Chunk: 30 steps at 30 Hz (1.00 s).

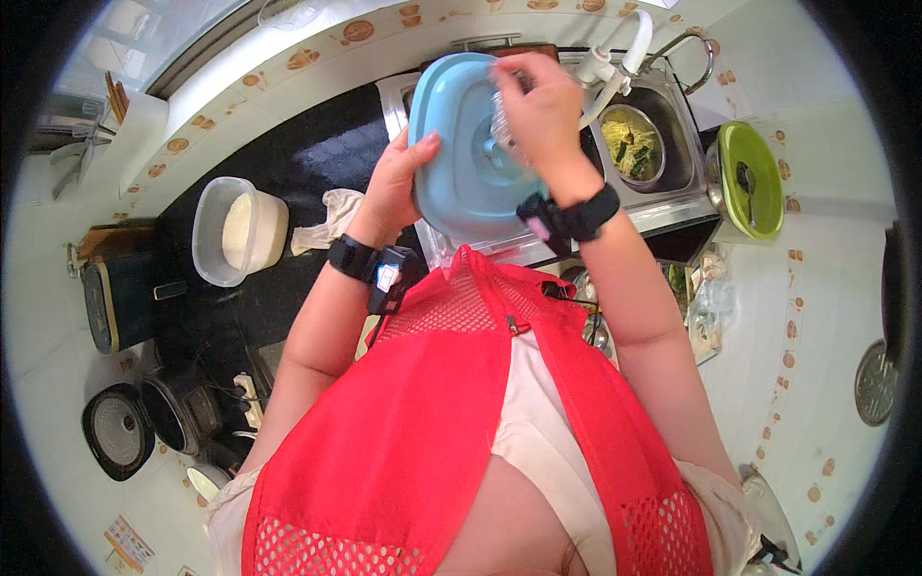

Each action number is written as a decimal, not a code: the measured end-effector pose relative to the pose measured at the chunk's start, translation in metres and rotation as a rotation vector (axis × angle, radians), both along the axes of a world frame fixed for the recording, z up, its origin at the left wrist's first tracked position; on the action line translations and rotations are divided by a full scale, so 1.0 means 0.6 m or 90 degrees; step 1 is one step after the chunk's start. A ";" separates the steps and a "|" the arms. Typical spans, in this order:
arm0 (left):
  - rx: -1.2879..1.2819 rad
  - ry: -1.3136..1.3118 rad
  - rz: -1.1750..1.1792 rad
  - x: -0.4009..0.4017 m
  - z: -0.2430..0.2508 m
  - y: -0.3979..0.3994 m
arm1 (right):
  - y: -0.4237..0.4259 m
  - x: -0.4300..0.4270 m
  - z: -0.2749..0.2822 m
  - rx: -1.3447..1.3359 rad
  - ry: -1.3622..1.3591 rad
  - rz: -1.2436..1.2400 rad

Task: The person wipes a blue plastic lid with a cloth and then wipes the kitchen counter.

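My left hand [392, 183] grips the near-left rim of a light blue plastic lid [450, 173], thumb on top. The lid is tilted up over the counter's front edge and the left part of the sink. Blurred by motion, my right hand [547, 108] presses a silvery, wrinkled pad or cloth [504, 129] against the lid's right side; its exact kind is unclear. In the steel sink [688, 162], right of the lid, sits a metal bowl [659, 169] of pale shredded vegetable with dark green pieces. The white faucet [637, 47] rises behind my right hand.
A clear plastic container [212, 252] of white rice and a crumpled pale cloth [335, 216] lie on the black counter [310, 137] to the left. A green basin [769, 187] stands right of the sink. Lower left are an open rice cooker [184, 414] and a power strip [248, 399].
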<state>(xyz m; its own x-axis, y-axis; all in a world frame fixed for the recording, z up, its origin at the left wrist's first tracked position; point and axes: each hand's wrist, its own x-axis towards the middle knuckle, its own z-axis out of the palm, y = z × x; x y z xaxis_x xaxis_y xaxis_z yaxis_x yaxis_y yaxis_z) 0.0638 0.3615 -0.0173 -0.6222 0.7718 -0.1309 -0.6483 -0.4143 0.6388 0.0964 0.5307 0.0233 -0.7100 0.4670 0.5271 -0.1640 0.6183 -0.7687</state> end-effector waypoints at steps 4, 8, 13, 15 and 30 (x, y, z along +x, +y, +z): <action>-0.015 0.091 0.058 0.003 0.004 0.004 | -0.043 0.023 -0.014 0.101 0.038 0.107; -0.012 0.054 -0.013 -0.017 -0.004 -0.003 | -0.010 0.030 -0.014 0.105 -0.020 0.090; -0.055 0.062 -0.042 -0.025 0.011 0.010 | -0.026 0.038 -0.005 -0.123 -0.073 0.074; -0.033 0.097 -0.050 -0.030 0.005 0.011 | -0.049 0.046 -0.005 0.041 -0.008 0.153; -0.045 0.146 0.006 -0.029 -0.014 0.007 | -0.061 0.027 -0.007 0.006 -0.019 0.072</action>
<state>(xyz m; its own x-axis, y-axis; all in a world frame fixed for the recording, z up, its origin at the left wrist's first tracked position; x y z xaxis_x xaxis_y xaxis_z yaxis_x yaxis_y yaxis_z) 0.0465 0.3655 -0.0254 -0.6490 0.7598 -0.0390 -0.4789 -0.3682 0.7969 0.1125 0.4940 0.0189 -0.7730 0.3783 0.5092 -0.2108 0.6038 -0.7687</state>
